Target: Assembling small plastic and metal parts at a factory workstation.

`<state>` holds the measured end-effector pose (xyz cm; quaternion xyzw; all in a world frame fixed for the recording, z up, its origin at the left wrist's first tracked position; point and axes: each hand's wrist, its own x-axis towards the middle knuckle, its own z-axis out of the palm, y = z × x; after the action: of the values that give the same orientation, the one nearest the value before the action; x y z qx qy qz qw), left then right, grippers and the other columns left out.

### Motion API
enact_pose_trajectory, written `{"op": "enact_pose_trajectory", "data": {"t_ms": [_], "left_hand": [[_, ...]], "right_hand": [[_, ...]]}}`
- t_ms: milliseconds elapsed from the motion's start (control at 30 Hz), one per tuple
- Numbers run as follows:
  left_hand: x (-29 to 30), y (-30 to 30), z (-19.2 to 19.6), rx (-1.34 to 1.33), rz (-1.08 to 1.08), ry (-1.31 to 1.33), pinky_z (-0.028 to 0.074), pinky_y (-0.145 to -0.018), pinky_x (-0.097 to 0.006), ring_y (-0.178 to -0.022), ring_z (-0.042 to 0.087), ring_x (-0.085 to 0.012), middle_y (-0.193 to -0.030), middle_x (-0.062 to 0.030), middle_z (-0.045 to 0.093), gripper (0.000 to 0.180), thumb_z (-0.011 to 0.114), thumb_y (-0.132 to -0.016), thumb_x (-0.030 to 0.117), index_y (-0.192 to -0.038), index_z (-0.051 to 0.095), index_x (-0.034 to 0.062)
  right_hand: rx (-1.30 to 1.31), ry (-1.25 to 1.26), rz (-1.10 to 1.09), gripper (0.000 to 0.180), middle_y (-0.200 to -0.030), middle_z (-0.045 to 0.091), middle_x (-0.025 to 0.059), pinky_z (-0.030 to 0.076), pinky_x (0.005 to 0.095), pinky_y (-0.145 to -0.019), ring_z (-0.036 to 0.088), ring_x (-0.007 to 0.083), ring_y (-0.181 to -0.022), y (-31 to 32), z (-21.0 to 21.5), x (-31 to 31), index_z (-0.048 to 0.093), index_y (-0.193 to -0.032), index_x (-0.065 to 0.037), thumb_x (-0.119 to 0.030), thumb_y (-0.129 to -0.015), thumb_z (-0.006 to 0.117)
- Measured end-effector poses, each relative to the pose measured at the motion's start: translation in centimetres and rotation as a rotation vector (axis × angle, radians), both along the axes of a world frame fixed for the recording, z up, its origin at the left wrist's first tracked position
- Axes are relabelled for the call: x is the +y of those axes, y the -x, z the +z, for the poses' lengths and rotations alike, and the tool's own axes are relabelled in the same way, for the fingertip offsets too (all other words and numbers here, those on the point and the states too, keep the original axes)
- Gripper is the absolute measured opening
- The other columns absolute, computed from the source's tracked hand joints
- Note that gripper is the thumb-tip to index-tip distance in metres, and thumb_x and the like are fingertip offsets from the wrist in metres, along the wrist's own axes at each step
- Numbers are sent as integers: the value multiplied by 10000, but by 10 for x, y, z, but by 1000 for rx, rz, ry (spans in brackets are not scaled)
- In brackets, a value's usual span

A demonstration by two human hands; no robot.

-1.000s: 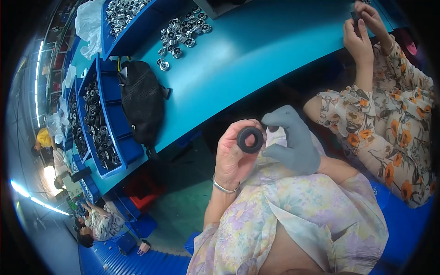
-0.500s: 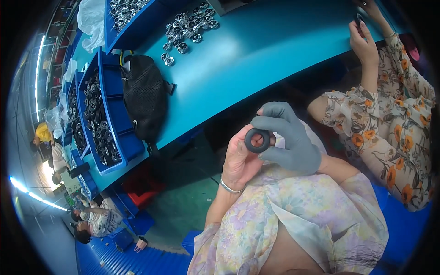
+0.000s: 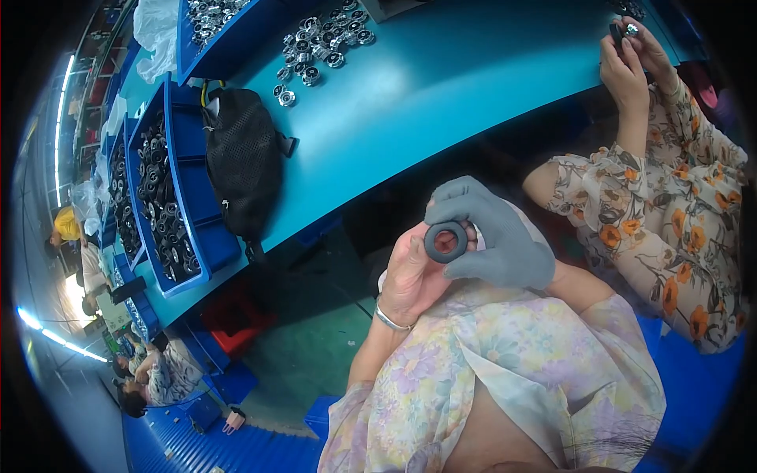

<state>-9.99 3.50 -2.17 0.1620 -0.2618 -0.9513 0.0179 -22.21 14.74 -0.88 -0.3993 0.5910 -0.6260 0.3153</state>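
The dark ring is thick and round, its centre open.

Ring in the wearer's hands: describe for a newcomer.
From the teal table, look below to the wearer's bare left hand and gray-gloved right hand. They hold a black ring, its open center visible. Unlike the black parts heaped in the blue bin, it is held singly.
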Motion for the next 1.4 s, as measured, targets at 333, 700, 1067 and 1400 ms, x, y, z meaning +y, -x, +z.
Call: {"op": "enact_pose_trajectory", "data": {"t_ms": [333,700,1067,1400], "left_hand": [[0,-7,1,9,-20,-46,480,-885,-341,-968,574,-204,-1085,-143,587,641,620,-865,465,-1219,485,-52],[-14,-24,-18,99,141,-88,411,-938,-327,-995,538,-175,-1092,-104,575,454,546,-943,347,-1190,512,-33],[-45,-88,-57,134,466,-125,459,-831,-328,-953,542,-230,-1076,-130,553,443,584,-927,277,-1191,485,-65],[-64,-111,-44,126,606,-23,504,-840,-317,-942,599,-219,-1115,-121,559,489,618,-903,297,-1235,463,-27]], "right_hand": [[112,4,2,503,-1035,520,100,447,351,-805,539,254,-942,-4,3,0,544,-1066,-50,-131,-628,777],[66,-125,131,508,-1074,536,106,443,346,-866,537,258,-988,-11,-6,-28,556,-1113,-48,-97,-643,744],[558,-127,-125,290,-919,605,112,471,330,-666,579,229,-712,59,-37,-152,601,-1105,-76,-82,-818,645],[1032,-268,-235,317,-993,603,140,468,426,-785,582,321,-930,95,-61,-257,615,-1089,-105,-183,-790,684]]}}
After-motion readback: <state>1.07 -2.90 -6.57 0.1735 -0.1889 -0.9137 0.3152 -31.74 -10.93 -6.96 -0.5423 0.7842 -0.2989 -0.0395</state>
